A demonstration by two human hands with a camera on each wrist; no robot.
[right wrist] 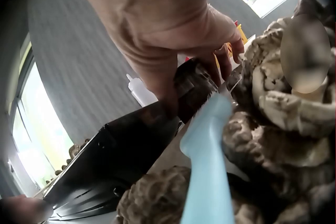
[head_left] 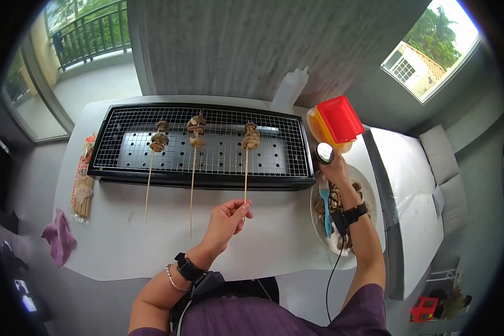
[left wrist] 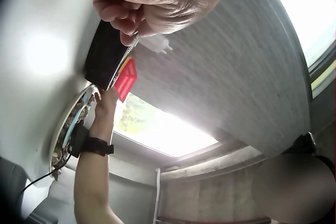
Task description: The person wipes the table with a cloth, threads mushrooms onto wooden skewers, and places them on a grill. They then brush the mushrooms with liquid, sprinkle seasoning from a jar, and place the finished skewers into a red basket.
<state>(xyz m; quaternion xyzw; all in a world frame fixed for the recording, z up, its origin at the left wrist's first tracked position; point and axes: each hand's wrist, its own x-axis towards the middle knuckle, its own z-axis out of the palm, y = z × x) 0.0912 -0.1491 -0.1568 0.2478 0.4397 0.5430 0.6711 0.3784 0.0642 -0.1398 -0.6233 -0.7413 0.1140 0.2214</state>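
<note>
My left hand (head_left: pixel 224 227) pinches the bare lower end of a wooden skewer (head_left: pixel 246 179). Sliced mushrooms (head_left: pixel 251 137) are threaded on its far end, over the wire rack of the black grill (head_left: pixel 201 180). Two more mushroom skewers lie to its left, their sticks jutting past the grill's front edge. At the grill's right end, my right hand (head_left: pixel 337 172) grips a dark container (head_left: pixel 324 153) with a round, pale top; the right wrist view shows its dark body (right wrist: pixel 194 85) between thumb and fingers. Below that hand, a light blue brush (head_left: pixel 326 213) lies over mushroom pieces on a white plate (head_left: pixel 373 204).
Red (head_left: pixel 340 117) and yellow baskets stand behind the right hand. A white squeeze bottle (head_left: pixel 290 88) is behind the grill. On the table's left are a packet of skewers (head_left: pixel 83 196) and a purple cloth (head_left: pixel 59 238). A cable (head_left: pixel 331 280) hangs from the right wrist.
</note>
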